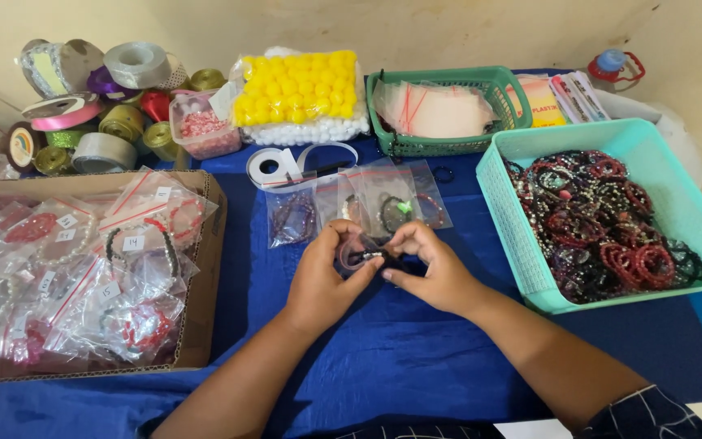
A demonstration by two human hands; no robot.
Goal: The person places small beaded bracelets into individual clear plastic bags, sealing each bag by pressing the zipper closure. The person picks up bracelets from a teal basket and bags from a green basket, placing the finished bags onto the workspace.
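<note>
My left hand [324, 280] and my right hand [432, 268] meet over the blue cloth [416, 358], both pinching a small clear plastic bag [353, 252] with a dark beaded bracelet [367, 258] at its mouth. Just beyond my fingers lie several small clear bags with bracelets [383, 207] in a row. A turquoise basket [530, 276] full of loose beaded bracelets [603, 223] stands to the right of my right hand.
A cardboard box [205, 276] of bagged, tagged bracelets sits at the left. Behind it are ribbon rolls [107, 106], a tub of pink beads [202, 126], a bag of yellow balls [298, 85] and a green basket [448, 146] of empty clear bags. A tape roll [274, 167] lies mid-table.
</note>
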